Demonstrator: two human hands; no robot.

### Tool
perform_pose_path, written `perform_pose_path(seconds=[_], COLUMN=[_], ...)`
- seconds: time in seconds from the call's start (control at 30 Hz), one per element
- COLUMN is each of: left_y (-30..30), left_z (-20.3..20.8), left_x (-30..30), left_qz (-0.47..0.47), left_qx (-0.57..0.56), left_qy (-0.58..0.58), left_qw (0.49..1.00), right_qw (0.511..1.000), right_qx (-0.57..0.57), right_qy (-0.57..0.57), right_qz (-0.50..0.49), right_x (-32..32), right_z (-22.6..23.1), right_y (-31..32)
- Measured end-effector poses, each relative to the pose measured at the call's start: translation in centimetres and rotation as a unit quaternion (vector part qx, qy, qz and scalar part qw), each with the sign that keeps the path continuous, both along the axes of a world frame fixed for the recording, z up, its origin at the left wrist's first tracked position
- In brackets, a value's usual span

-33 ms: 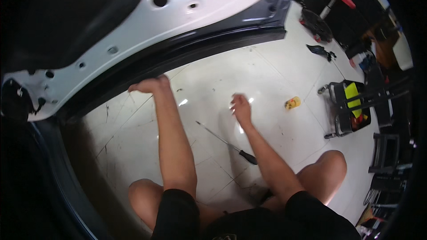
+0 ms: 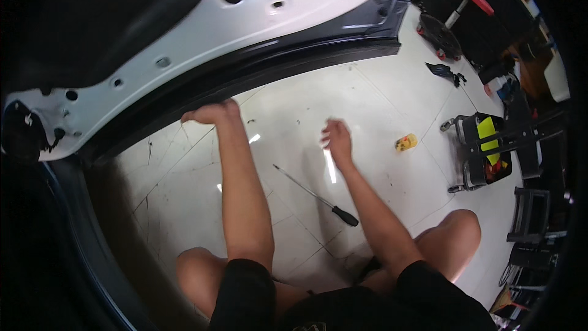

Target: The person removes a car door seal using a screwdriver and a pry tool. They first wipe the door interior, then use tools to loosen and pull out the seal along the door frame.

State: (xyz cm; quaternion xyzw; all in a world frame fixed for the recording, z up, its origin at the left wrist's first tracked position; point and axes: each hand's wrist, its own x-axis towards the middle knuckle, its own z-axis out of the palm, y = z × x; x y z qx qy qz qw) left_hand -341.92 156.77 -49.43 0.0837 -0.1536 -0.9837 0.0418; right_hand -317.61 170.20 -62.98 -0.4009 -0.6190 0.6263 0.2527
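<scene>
My left hand (image 2: 213, 113) is at the lower edge of an opened car door (image 2: 263, 72); it meets the black bottom trim. Its thumb points left, while the other fingers are hidden at the edge, so their grip cannot be made out. Over the floor to the right hovers my right hand (image 2: 337, 139), fingers loosely bent and apart, holding nothing. Between my forearms a screwdriver (image 2: 312, 193) with a long shaft and black handle lies on the tiles. A small yellow container (image 2: 406, 142) rests right of my right hand.
A black wheeled cart (image 2: 474, 175) with a yellow item in it stands at the right. Farther back are a rolling stool (image 2: 440, 37) with a red part and a black plastic piece (image 2: 441, 70) on the tiled floor. The dark car body (image 2: 58, 227) borders the left.
The whole view has shifted slightly. My right hand has lifted and turned a little, its fingers a bit more spread. My left hand stays at the door edge.
</scene>
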Motion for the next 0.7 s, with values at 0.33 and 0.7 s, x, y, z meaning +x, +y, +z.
perform_pose_path(seconds=[0.33, 0.7], left_y=[-1.9, -1.5], left_z=[-1.5, -1.3], left_x=[-0.4, -0.1], left_qz=[-0.053, -0.036], left_qx=[0.053, 0.049], left_qy=[0.059, 0.032], left_qw=[0.995, 0.998], right_qw=[0.988, 0.884], right_qx=[-0.123, 0.398], right_qy=[0.088, -0.072], right_qz=[-0.001, -0.236], right_x=[-8.8, -8.2], right_z=[16.5, 24.5], right_y=[-1.2, 14.3])
